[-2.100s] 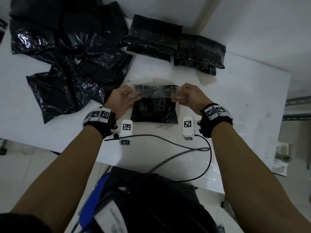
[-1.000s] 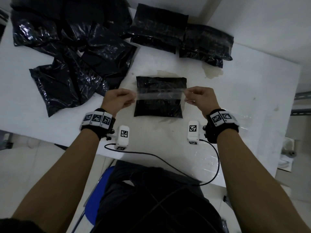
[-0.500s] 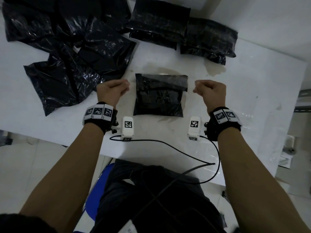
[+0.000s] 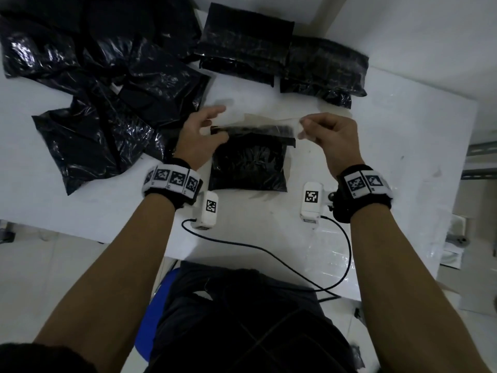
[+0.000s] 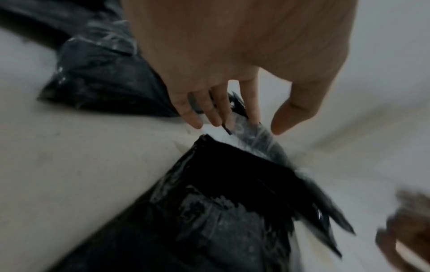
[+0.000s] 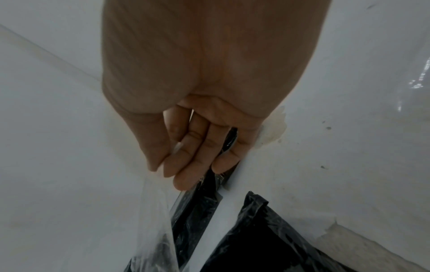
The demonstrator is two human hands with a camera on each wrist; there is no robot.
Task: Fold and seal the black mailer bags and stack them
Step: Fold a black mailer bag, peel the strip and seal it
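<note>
Right hand (image 4: 332, 138): fingers curled, thumb and fingertips pinching one end of a clear liner strip (image 4: 265, 122) above the top right corner of the folded mailer bag (image 4: 248, 164); the right wrist view alone shows the film (image 6: 156, 217) hanging from the pinch, and the bag's black flap (image 6: 197, 200) just beneath the fingers (image 6: 186, 165); left hand (image 4: 200, 137): fingers spread and nearly straight at the bag's top left corner; the left wrist view, blurred, shows its fingertips (image 5: 216, 114) at the flap edge with the thumb held apart; whether they touch the film cannot be told; only the head view shows the strip spanning the bag's top edge between both hands; folded mailer bag: flat on the white table (image 4: 403, 146), centred near its front edge; loose pile of black bags (image 4: 107, 103): left of and behind that bag, touching its left side region near the wrist; stacked sealed bags (image 4: 282, 57): behind it, well apart; bare tabletop lies right of the bag up to the table's right edge.
</note>
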